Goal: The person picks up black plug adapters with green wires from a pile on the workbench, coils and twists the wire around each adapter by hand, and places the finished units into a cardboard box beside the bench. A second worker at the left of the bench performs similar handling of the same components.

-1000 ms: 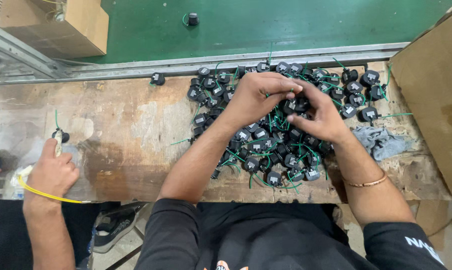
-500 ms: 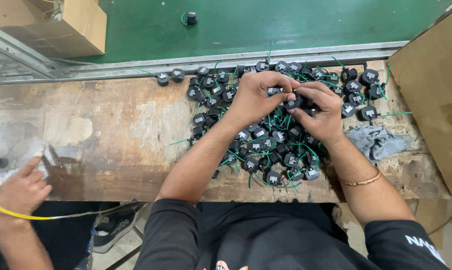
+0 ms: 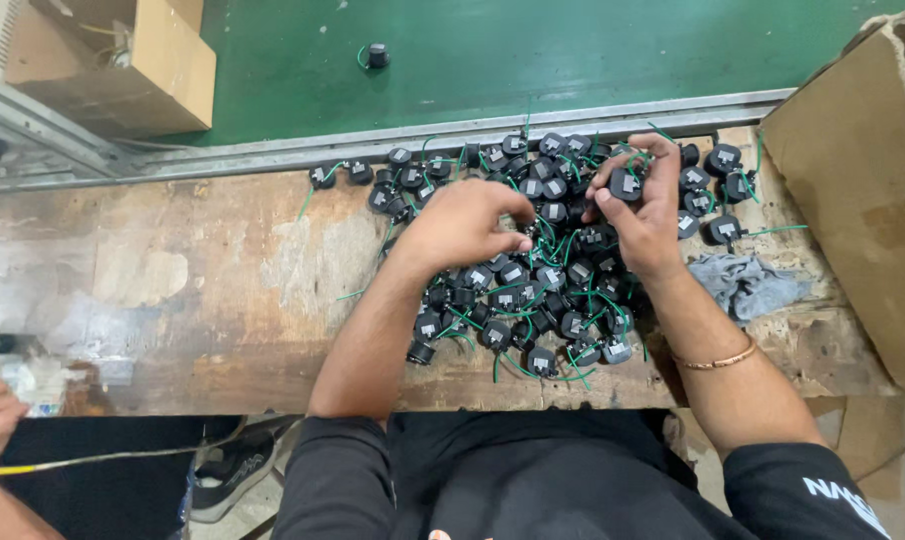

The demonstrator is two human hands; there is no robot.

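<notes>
While right hand [image 3: 645, 205] pinches one small black round plastic part [image 3: 625, 184] | left hand [image 3: 463, 222] closes on green wires [image 3: 548, 238] | risk: tangled leads could drag neighbours off worn wooden bench [image 3: 203, 280].

A grey rag [image 3: 751, 284] lies crumpled on the worn wooden bench [image 3: 173, 290] — cardboard boxes sit at far left [image 3: 138, 65] and right [image 3: 858, 190] — green belt [image 3: 533, 55] runs behind.

A heap of small black round components with green wire leads [image 3: 533, 290] is spread along the workbench's far edge, toward its right end. One such black component [image 3: 625, 185] is held raised above the heap.
</notes>
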